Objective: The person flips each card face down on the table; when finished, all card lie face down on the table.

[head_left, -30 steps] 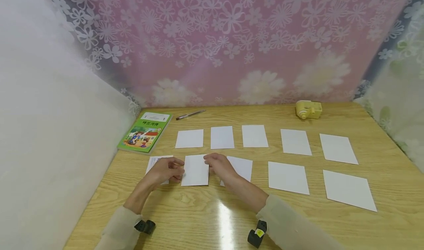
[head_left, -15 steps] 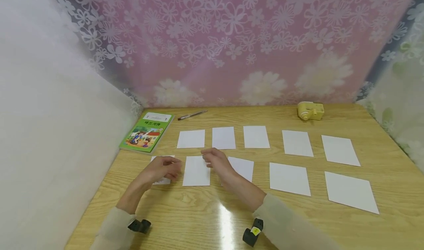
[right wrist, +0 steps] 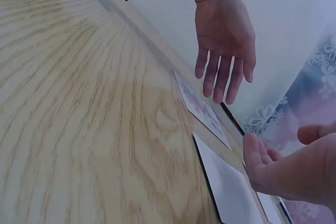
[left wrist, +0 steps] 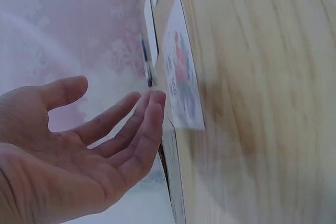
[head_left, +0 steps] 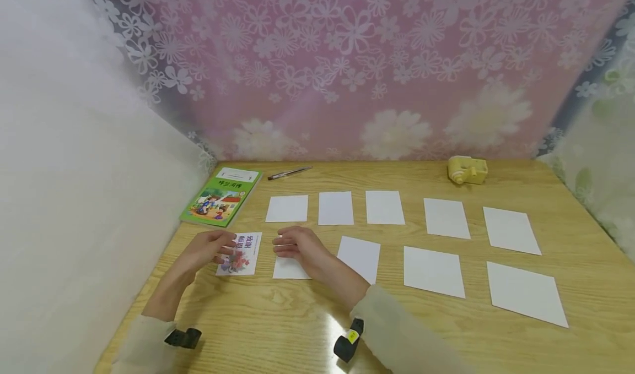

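At the near row's left end lies a printed card (head_left: 243, 261) with pink and purple flowers and characters. Over its left edge hovers my left hand (head_left: 205, 251), holding nothing; the left wrist view shows its fingers spread and slightly bent, apart from the card. My right hand (head_left: 305, 251) hangs above the blank white card (head_left: 290, 269) beside it and hides the upper part. In the right wrist view this hand's fingers are loosely bent with nothing in them. A further white card (head_left: 359, 257) lies partly behind my right forearm.
More white cards (head_left: 337, 209) lie in two rows across the wooden table (head_left: 278, 319). A green book (head_left: 218, 198) is at the back left, near a pen (head_left: 290, 173). A yellow object (head_left: 467, 170) stands at the back right.
My left hand has let go of the blank card's left side and moved left, uncovering much of the printed card. My right hand has left that card's right edge and shifted left over it.
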Tool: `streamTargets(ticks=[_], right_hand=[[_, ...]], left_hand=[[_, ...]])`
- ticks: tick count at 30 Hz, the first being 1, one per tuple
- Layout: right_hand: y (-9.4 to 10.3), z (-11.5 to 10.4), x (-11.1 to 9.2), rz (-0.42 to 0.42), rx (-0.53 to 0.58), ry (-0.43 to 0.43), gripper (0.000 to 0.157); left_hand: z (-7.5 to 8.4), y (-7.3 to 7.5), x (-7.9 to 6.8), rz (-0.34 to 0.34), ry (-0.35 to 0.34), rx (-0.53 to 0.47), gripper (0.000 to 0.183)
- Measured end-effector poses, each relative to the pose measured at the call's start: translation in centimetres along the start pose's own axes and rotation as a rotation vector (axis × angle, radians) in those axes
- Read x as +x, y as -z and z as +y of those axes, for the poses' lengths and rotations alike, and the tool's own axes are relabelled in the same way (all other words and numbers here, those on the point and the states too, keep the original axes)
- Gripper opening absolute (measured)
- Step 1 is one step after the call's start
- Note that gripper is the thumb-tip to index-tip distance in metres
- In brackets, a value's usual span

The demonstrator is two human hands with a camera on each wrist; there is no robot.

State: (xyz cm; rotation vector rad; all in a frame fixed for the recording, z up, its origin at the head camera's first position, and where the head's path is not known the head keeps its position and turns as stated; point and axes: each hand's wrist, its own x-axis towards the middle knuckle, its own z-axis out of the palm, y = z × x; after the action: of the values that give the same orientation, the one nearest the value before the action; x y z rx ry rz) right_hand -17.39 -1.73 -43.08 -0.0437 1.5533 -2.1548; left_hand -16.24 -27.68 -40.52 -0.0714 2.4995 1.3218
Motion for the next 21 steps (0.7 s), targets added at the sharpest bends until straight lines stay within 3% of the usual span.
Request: streamTargets(ticks=[5, 11, 17, 21], right_hand=[[-1.1, 0.0, 0.7, -0.079, 0.08, -0.069, 0.048], [-2.4, 0.8, 1.4, -0.081, 0.163, -0.177, 0.051], [-2.7, 1.2, 1.7, -0.057, 0.153, -0.16, 0.049], [-2.9, 1.5, 1.9, -0.044, 0.162, -0.155, 0.048]], left_hand=[[-1.2, 1.1, -0.2, 0.043, 0.062, -0.01, 0.063], [-2.8, 1.7, -0.9, 0.045, 0.091, -0.151, 0.063], [-3.0, 1.7, -0.7, 0.028, 0.068, -0.273, 0.067], [-3.3, 1.7, -0.8, 0.043, 0.093, -0.38, 0.066]])
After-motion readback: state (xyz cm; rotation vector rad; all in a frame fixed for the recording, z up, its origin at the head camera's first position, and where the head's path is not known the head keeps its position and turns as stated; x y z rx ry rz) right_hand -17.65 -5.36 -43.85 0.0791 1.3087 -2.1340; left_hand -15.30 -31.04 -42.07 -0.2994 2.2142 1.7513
